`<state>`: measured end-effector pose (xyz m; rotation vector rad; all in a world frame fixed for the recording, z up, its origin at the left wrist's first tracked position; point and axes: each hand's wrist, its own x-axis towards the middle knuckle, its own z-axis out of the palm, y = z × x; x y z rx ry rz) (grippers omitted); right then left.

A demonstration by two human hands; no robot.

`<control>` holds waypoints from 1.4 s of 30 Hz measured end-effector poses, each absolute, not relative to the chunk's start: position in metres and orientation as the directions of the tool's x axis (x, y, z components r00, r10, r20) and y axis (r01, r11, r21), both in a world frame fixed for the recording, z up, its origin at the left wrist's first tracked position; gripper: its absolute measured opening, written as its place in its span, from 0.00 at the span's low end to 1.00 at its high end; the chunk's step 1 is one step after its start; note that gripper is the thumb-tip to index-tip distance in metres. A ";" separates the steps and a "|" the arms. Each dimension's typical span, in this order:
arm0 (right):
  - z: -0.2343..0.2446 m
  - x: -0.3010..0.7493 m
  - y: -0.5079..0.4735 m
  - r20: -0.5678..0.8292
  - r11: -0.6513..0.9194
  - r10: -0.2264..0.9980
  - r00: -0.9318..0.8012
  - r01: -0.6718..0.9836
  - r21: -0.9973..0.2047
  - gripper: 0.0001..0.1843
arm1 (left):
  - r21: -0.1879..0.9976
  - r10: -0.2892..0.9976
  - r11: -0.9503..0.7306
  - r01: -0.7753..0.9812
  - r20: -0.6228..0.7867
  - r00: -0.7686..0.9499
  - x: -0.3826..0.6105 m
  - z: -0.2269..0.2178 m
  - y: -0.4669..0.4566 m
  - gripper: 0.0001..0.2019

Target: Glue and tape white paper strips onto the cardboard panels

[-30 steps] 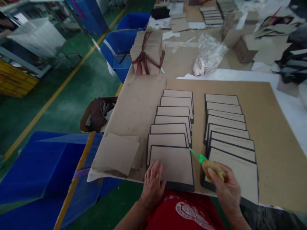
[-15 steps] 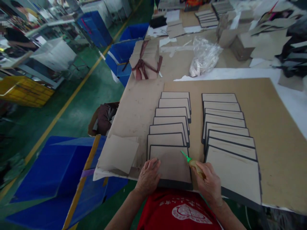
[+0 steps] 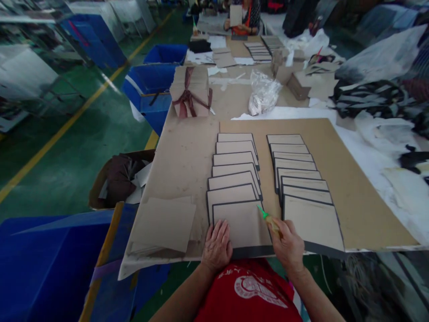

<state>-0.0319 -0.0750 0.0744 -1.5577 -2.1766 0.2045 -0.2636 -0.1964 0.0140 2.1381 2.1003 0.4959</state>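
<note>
My right hand (image 3: 288,245) is closed around a glue bottle (image 3: 273,225) with a yellowish body and a thin green nozzle. The nozzle tip points at the upper right corner of the nearest beige panel (image 3: 241,226), which has dark edges. Whether the tip touches the panel I cannot tell. My left hand (image 3: 217,245) lies flat on that panel's lower left part, fingers stretched out. Behind it, similar panels (image 3: 234,171) overlap in a column. A second column of overlapping dark-edged panels (image 3: 311,221) lies to the right of my right hand.
Loose beige sheets (image 3: 164,223) are piled at the table's left edge. A ribbon-tied stack (image 3: 191,91) and a clear plastic bag (image 3: 264,93) stand farther back. Blue bins (image 3: 50,268) flank the table's left side. Another person (image 3: 244,20) holds a panel at the far end.
The view has swung to the right and up, bringing the person at the far end into sight. The nozzle has shifted slightly toward the panel's upper right corner. My left hand stays on the panel.
</note>
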 end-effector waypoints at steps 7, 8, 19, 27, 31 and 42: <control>0.076 -0.054 -0.086 0.249 0.405 0.909 -0.336 0.855 -0.324 0.15 | 0.373 0.983 -0.026 0.927 0.177 -0.044 -0.263 0.008 -0.197 0.29; 0.075 -0.060 -0.088 0.249 0.421 0.902 -0.352 0.843 -0.334 0.16 | 0.381 0.983 -0.026 0.924 0.176 -0.045 -0.263 0.007 -0.197 0.29; 0.074 -0.089 -0.099 0.225 0.475 0.879 -0.420 0.740 -0.475 0.16 | 0.398 0.983 -0.017 0.917 0.176 -0.058 -0.263 0.004 -0.199 0.29; 0.073 -0.040 -0.078 0.294 0.297 0.937 -0.186 0.869 -0.397 0.15 | 0.389 0.980 -0.029 0.921 0.193 -0.051 -0.263 0.004 -0.198 0.27; 0.074 -0.054 -0.083 0.269 0.324 0.937 -0.224 0.844 -0.426 0.14 | 0.385 0.970 -0.029 0.923 0.234 -0.067 -0.262 0.003 -0.199 0.26; 0.070 -0.126 -0.117 0.209 0.508 0.854 -0.477 0.676 -0.533 0.15 | 0.404 0.973 0.019 0.915 0.203 -0.110 -0.260 0.010 -0.202 0.22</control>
